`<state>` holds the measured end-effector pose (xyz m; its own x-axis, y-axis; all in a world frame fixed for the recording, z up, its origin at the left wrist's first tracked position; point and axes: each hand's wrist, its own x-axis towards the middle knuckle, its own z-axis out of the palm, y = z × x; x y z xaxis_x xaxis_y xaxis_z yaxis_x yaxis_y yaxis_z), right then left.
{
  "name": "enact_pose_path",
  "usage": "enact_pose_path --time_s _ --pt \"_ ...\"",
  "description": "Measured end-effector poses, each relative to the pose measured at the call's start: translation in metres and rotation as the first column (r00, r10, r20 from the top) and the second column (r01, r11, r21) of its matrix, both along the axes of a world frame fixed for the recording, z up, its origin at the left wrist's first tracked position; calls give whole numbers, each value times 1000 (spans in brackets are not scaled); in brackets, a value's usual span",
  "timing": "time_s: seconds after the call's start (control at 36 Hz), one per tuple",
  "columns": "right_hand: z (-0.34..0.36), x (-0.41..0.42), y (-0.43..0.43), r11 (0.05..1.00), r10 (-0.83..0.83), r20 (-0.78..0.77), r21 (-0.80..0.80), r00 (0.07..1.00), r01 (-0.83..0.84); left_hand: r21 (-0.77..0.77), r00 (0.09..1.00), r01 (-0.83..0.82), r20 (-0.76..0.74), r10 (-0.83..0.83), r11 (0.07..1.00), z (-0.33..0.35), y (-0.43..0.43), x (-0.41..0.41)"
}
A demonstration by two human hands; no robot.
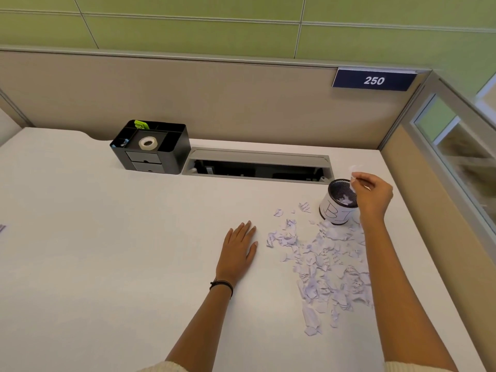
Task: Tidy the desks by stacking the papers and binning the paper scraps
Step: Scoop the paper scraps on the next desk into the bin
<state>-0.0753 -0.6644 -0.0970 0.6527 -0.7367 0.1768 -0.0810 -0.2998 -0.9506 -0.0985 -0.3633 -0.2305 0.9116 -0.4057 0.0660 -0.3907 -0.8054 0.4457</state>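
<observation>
Scrap: there it is, one small white scrap [353, 181], pinched between the thumb and fingertips of the right hand [374, 196], right over the rim of the bin. It is a little blurred, so its shape is hard to call.
Bin: the bin [338, 208], a small black mesh cup with a paper label, stands on the desk [107, 237] near the back right corner. A few white pieces lie inside.
Loose scraps: the loose scraps [330, 264] fan out from the bin's foot toward the person, some touching its base.
Left hand: the left hand [240, 248] lies flat on the desk, palm down, fingers straight and close together, thumb out, holding nothing, just left of the heap.
Step in hand: a drop, by the look of it. The mouth is narrow and paper drifts, so the pinch should be centred and low before letting go.
Count: one bin, one pinched scrap, two hands; loose scraps too many to count.
Around: one black organiser [161, 154] with one tape roll [147, 143], one open cable tray [257, 163], one sign [374, 80] reading 250.
</observation>
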Motion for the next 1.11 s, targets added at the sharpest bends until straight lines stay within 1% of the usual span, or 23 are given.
enact_pose_path --time_s 0.19,0.25,0.31,0.39,0.47,0.53,0.61,0.67,0.75,0.83,0.89,0.92,1.0,1.06,1.11 --pt "-5 -8 2 986 59 -117 -150 991 -77 -2 1000 0 -5 0 1000 0 0 0" --pt "-7 -11 4 978 51 -144 -194 988 -79 -2 1000 3 -4 -3 1000 0 0 0" --pt "-8 -14 9 975 40 -105 -211 994 -62 1 1000 3 -5 -3 1000 0 0 0" --pt "-9 -19 22 964 34 14 -263 999 -29 5 1000 4 -5 -4 1000 0 0 0" --pt "-12 -24 37 926 114 108 -371 988 -66 11 1000 3 -2 -3 1000 0 0 1" --pt "-15 -25 46 895 164 128 -437 978 -93 11 1000 2 1 -2 1000 0 0 1" --pt "-22 -21 58 861 222 120 -491 968 -137 9 1000 4 7 -4 1000 2 -1 0" --pt "-30 -17 65 827 292 51 -516 955 -225 6 1000 6 4 -6 1000 3 -1 0" --pt "-48 -6 73 762 393 -159 -495 906 -417 -1 1000 6 0 -6 1000 3 -1 -1" --pt "-70 5 75 704 424 -433 -395 795 -591 11 1000 9 -1 -9 1000 2 -1 0" --pt "-83 9 74 722 386 -571 -303 725 -622 13 1000 9 -2 -9 1000 1 -1 1" --pt "-88 10 75 745 364 -602 -270 711 -610 11 1000 8 -2 -8 1000 0 0 1" --pt "-97 11 81 805 336 -627 -196 703 -560 13 1000 7 -5 -7 1000 -1 0 2" --pt "-101 11 86 785 336 -651 -207 681 -584 13 1000 8 -6 -8 1000 -1 0 2" --pt "-103 12 91 727 367 -670 -226 645 -648 8 1000 7 -6 -7 1000 -1 0 2"
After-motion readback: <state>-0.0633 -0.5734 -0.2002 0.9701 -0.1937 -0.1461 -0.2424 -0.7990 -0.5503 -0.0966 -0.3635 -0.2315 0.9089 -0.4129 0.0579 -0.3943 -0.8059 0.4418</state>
